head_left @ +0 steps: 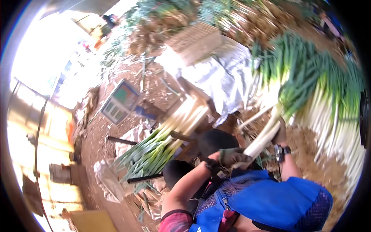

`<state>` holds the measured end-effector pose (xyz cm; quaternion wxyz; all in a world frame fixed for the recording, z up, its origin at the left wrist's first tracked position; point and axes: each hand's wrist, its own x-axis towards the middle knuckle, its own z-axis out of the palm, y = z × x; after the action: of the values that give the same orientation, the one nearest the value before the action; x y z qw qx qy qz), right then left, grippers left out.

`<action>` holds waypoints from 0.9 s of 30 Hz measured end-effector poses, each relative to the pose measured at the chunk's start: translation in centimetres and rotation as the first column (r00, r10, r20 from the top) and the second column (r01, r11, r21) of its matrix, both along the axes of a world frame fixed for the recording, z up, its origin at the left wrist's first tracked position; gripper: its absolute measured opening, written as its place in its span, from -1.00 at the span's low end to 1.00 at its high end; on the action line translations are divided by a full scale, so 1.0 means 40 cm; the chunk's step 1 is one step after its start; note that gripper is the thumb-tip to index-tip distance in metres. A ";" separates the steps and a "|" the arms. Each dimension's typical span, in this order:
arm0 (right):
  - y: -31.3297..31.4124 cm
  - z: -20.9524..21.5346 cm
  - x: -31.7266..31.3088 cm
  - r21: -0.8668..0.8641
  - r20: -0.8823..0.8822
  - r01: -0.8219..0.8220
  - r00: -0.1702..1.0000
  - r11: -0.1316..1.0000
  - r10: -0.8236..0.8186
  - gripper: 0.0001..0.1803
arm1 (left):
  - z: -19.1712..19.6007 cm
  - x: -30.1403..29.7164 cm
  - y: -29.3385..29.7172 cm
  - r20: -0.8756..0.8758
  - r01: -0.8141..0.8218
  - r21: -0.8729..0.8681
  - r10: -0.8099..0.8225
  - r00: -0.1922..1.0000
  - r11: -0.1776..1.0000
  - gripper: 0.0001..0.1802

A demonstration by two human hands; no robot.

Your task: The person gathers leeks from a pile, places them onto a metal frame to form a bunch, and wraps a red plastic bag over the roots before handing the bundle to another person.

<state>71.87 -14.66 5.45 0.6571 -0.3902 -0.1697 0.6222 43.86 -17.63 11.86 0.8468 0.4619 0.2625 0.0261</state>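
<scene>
Left hand (pixel 232 156), in a dark work glove, closed around the white root end of a leek (pixel 262 139); right hand (pixel 281 133), watch on wrist, gripping the same leek higher up the white shaft, fingers wrapped near where the leaves start. Leek held diagonally in mid-air, centre-right, root end low and near, green tops (pixel 305 77) fanning up and to the far right. Looks mid-cycle: one stalk in hand, being cleaned or trimmed, exact action not readable from blur. Done so far, judging by layout: small batch of leeks (pixel 162 143) laid on a low rack (pixel 145 178) to the left, whites pointing far, greens hanging near-left. Left to do: large pile of leeks (pixel 340 116) on the right, stacked along the edge, far bigger than the finished batch, so early-to-middle progress at best. Further out: weighing scale (pixel 119 101) on the dirt floor far-left of the rack, white sheet (pixel 220 77) draped over a table at centre-far, woven crate (pixel 195 42) on top of it, trimmings and husks (pixel 150 201) scattered near the rack.
</scene>
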 end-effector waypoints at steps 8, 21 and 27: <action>-0.017 0.030 0.088 -0.373 0.928 0.473 0.189 0.798 0.321 0.09 | -0.117 0.067 -0.062 -0.369 0.136 0.622 0.135 0.920 0.771 -0.30; 0.199 0.087 0.013 -0.725 0.528 0.226 -0.422 0.650 0.737 -0.23 | -0.016 0.071 -0.064 -0.557 0.302 0.543 0.068 0.827 0.784 -0.28; 0.242 0.040 0.011 -0.701 0.472 0.286 -0.501 0.653 0.726 -0.35 | -0.100 0.087 -0.058 -0.561 0.291 0.511 0.057 0.826 0.808 -0.36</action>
<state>72.30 -4.99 7.07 -0.1756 -0.8186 -0.5228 0.1607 47.34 -19.96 7.87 0.5538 0.6994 0.4439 -0.0847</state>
